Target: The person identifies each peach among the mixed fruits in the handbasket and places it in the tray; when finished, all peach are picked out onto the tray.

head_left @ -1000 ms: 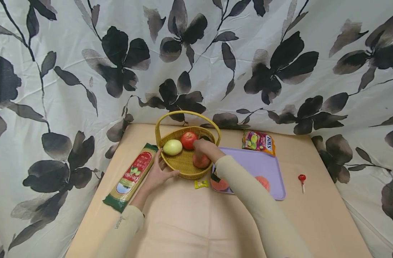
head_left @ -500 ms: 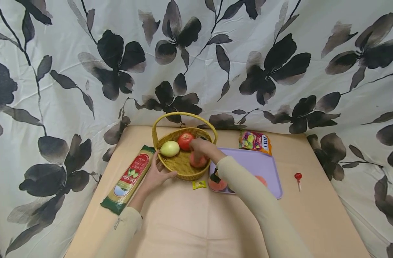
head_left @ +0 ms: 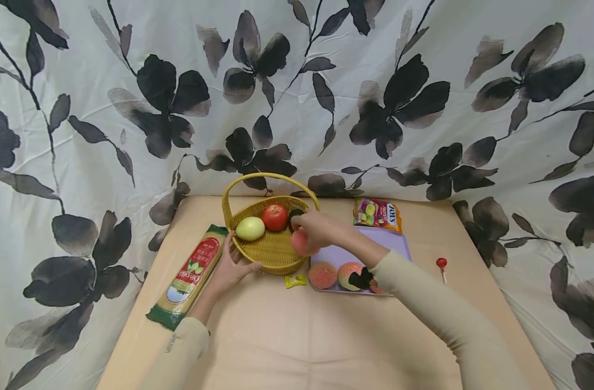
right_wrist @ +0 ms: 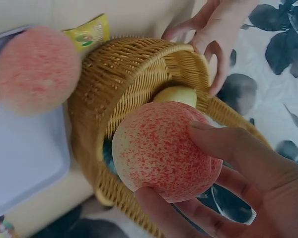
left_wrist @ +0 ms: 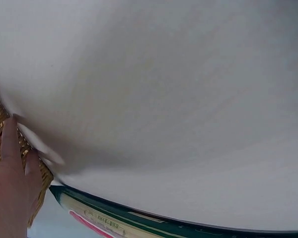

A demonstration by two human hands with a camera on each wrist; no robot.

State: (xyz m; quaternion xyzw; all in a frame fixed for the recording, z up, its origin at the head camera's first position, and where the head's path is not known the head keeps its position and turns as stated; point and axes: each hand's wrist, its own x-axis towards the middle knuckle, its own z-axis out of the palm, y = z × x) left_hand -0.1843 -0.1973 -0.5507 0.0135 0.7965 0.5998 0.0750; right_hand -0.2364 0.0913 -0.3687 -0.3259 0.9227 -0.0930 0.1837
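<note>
My right hand (head_left: pixel 316 230) grips a pink speckled peach (right_wrist: pixel 164 151) between thumb and fingers, over the right rim of the yellow wicker basket (head_left: pixel 265 252). Spread against the basket's left outer wall, my left hand (head_left: pixel 231 268) touches it with extended fingers (left_wrist: pixel 10 144). Inside the basket lie a pale yellow-green fruit (head_left: pixel 250 229) and a red round fruit (head_left: pixel 275 217). A dark round thing (head_left: pixel 294 218) beside them is partly hidden by my right hand. The left wrist view catches only the basket's edge, next to those fingers.
Right of the basket a lilac tray (head_left: pixel 377 238) bears several peach-like fruits (head_left: pixel 322 275). Around them are a candy bag (head_left: pixel 377 213), a red lollipop (head_left: pixel 441 263) and a small yellow wrapped sweet (head_left: pixel 295 280). A long green-and-gold packet (head_left: pixel 192 276) lies left of the basket.
My right hand has lifted the peach from inside the basket and moved it right, over the rim. My right forearm has swung right, uncovering fruit on the tray. The left hand stays at the basket.
</note>
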